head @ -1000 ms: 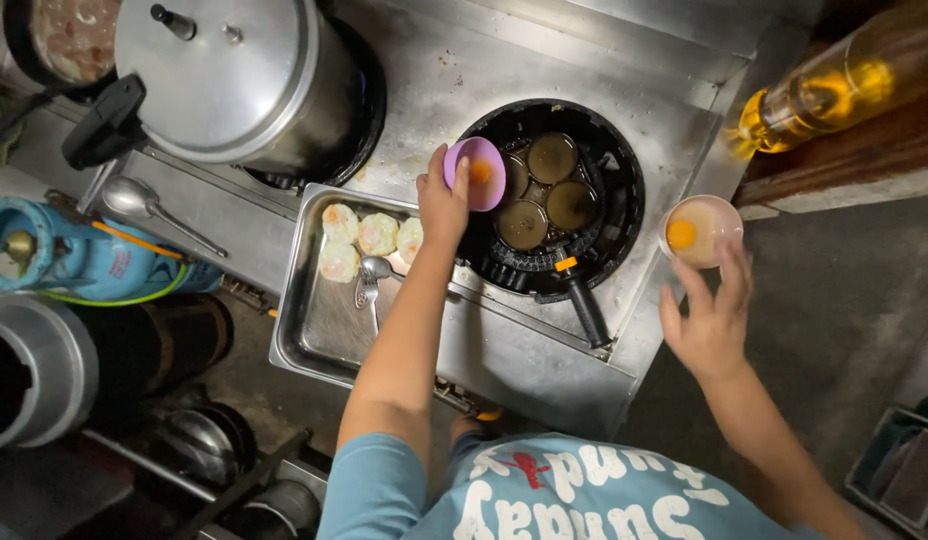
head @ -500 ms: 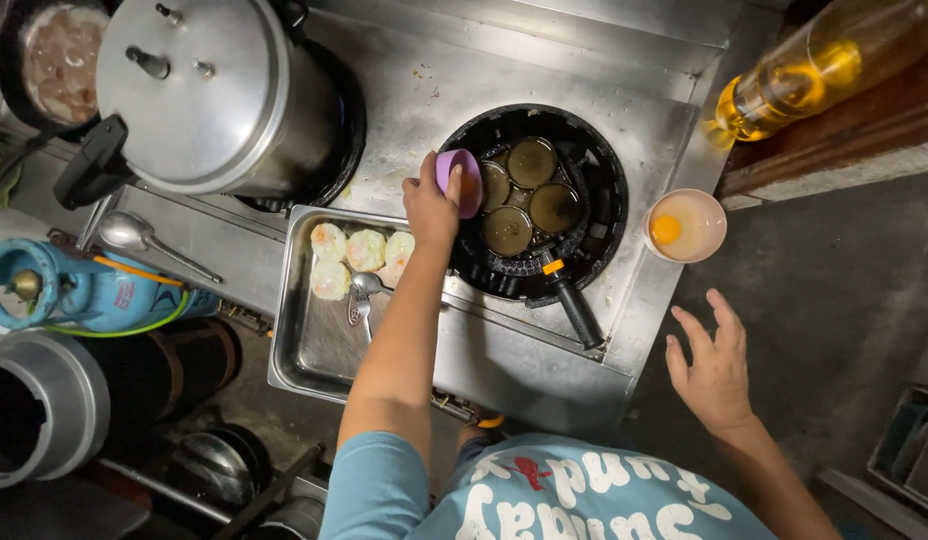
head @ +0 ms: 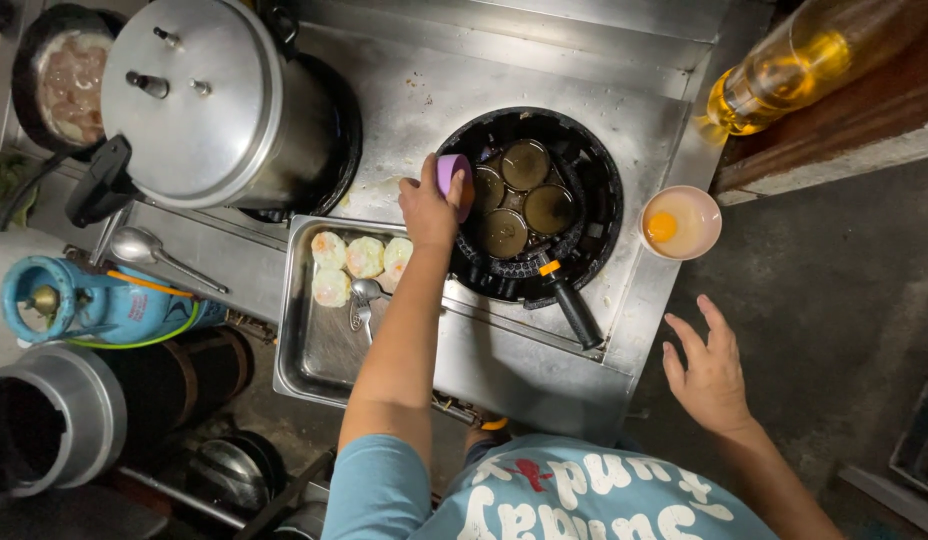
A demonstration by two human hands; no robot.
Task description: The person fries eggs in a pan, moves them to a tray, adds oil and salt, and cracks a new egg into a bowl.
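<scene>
1. Purple cup (head: 452, 175) sits at the black pan's (head: 594, 170) left edge, on your steel worktop (head: 424, 90).
2. Your left hand (head: 429, 205) grips the cup; your right hand (head: 709, 370) hangs open, empty, off the worktop.

Pan (head: 584, 165) center on stove; pot (head: 214, 110) left; tray (head: 319, 350) front-left, patties (head: 359, 262) inside; egg bowl (head: 681, 222) right, bottle (head: 794, 65) behind it.

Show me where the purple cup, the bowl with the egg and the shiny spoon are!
purple cup (head: 452, 172), head view, on its side wall above the thumb.
bowl with the egg (head: 696, 226), head view, on the pale inside beside the yolk.
shiny spoon (head: 136, 244), head view, on its bowl end.
</scene>
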